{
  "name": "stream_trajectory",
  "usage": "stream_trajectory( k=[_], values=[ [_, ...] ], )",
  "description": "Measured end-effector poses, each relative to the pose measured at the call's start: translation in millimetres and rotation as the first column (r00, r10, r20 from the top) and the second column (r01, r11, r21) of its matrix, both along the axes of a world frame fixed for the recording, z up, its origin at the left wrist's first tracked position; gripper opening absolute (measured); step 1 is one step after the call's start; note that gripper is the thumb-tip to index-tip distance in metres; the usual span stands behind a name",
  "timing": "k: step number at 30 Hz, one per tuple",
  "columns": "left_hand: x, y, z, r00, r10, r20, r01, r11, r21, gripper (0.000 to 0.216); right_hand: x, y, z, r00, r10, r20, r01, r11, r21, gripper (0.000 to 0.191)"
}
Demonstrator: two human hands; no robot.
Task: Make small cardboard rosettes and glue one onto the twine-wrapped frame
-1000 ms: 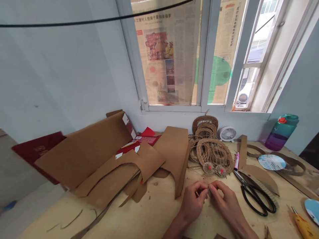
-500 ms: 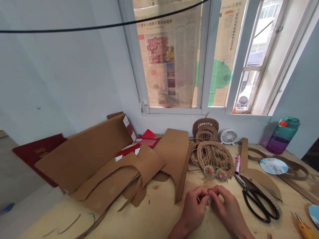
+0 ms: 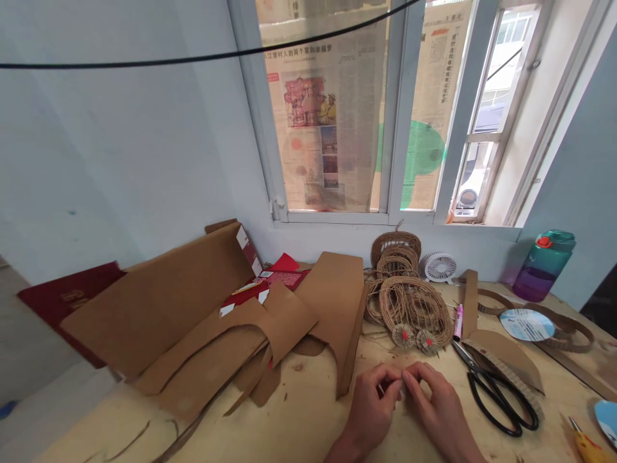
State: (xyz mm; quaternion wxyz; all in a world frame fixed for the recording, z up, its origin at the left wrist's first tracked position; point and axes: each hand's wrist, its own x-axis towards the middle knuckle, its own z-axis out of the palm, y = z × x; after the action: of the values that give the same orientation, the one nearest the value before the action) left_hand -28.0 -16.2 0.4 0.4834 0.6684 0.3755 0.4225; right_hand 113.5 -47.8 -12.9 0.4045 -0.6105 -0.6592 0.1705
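Note:
Both my hands meet over the front of the wooden table, fingertips pinched together. My left hand (image 3: 373, 405) has thumb and forefinger closed against those of my right hand (image 3: 434, 402). Whatever lies between the fingertips is too small and hidden to make out. Just beyond the hands is a woven coil of brown twisted cord (image 3: 415, 308), with two round pleated discs (image 3: 403, 335) with red centres at its near edge. Black-handled scissors (image 3: 501, 399) lie to the right of my right hand, blades pointing away to the left.
Cut brown cardboard (image 3: 332, 296) is heaped on the left. A pink marker (image 3: 457, 321), a small white fan (image 3: 439, 266) and a teal-purple bottle (image 3: 544, 267) stand or lie on the right. A yellow-handled tool (image 3: 585, 444) sits at the right front edge beside a blue disc (image 3: 606, 418).
The view has shifted slightly. My hands stay pinched together in nearly the same place, with the fingers adjusted a little. The objects on the table have not moved.

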Motion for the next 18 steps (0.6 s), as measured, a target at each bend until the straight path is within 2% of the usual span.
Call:
stream_trajectory(
  k=[10,18],
  values=[
    [-3.0,0.2,-1.4,0.999,-0.035,-0.011,0.035,0.999,-0.014,0.017,-3.2,-1.3,2.6,1.000,0.012,-0.027,-0.011,1.000,0.012,0.026],
    [-1.4,1.4,-2.8,0.998,-0.061,-0.009,0.061,0.997,-0.041,0.016,-3.7,-1.6,0.9,0.999,-0.001,-0.033,0.000,1.000,-0.018,0.029]
  ],
)
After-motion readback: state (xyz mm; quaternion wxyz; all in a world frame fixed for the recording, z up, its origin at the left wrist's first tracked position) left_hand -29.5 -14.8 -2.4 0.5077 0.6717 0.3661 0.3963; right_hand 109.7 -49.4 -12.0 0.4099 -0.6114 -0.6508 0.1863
